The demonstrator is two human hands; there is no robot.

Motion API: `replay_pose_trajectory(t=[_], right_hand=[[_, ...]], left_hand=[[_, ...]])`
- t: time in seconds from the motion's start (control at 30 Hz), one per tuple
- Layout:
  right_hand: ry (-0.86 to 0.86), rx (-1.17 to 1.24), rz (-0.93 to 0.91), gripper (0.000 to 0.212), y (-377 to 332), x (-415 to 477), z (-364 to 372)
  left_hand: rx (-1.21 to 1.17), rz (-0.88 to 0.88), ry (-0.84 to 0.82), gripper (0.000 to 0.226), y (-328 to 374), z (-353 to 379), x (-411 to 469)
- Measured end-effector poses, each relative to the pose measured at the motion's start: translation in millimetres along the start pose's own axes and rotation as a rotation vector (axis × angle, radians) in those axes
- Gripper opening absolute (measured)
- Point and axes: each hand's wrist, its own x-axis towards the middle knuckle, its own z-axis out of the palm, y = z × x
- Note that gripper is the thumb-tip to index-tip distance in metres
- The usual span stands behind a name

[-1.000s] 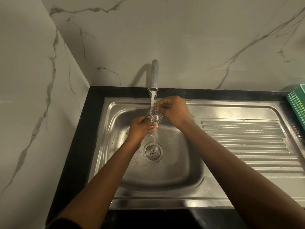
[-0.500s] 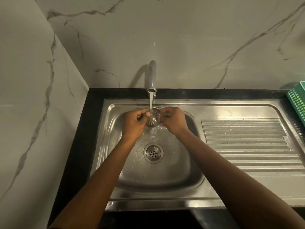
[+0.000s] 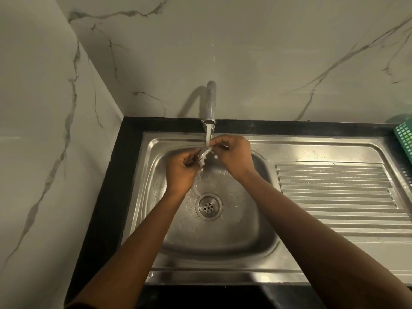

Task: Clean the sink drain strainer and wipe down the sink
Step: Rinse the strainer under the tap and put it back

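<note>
The small round metal strainer (image 3: 204, 154) is tilted on edge under the running water from the tap (image 3: 211, 101). My left hand (image 3: 181, 169) pinches its lower left rim and my right hand (image 3: 234, 153) pinches its upper right rim. Both hands hover over the back of the steel sink basin (image 3: 252, 221). Below them the drain opening (image 3: 209, 206) with its small holes lies uncovered at the basin's middle.
A ribbed steel drainboard (image 3: 334, 188) runs to the right of the basin. A green plastic basket (image 3: 404, 136) stands at the far right edge. Black counter (image 3: 111, 197) borders the sink, and marble walls close in at left and behind.
The strainer has turned from facing me to tilted edge-on under the stream. My right hand rose a little and my left hand dropped slightly.
</note>
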Motion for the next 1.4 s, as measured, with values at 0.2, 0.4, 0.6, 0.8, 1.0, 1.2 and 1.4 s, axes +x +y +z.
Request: replay_pose_trajectory(t=[0.2,0.4,0.6,0.8,1.0,1.2,1.4], right_hand=[[0.046,0.05,0.034,0.041,7.4,2.8,-10.2],[0.053,0.15,0.153,0.033,23.4,-3.5,-15.5],[-0.07,0.29,0.244,0.022,20.6,-3.7,-7.3],[-0.128,0.264,0.221,0.012,15.2,-3.0,-2.1],[-0.207,-0.012,0.105,0.003,10.2,1.1,3.1],[-0.32,-0.348,-0.098,0.015,6.6,7.8,6.2],[-0.13,-0.219,0.059,0.024,35.1,-3.3,6.7]], left_hand=[[-0.02,0.043,0.007,0.045,5.4,11.3,6.7],[0.021,0.151,-0.006,0.036,10.9,10.3,3.8],[0.034,0.111,0.091,0.031,6.0,-1.8,5.5],[-0.032,-0.111,0.09,0.009,-9.1,-11.4,6.0],[-0.121,-0.402,0.002,0.011,-18.0,-11.7,-0.3],[-0.2,-0.413,-0.132,0.014,-24.7,-10.4,-5.7],[-0.174,-0.304,0.03,0.026,-26.5,-9.3,2.7]])
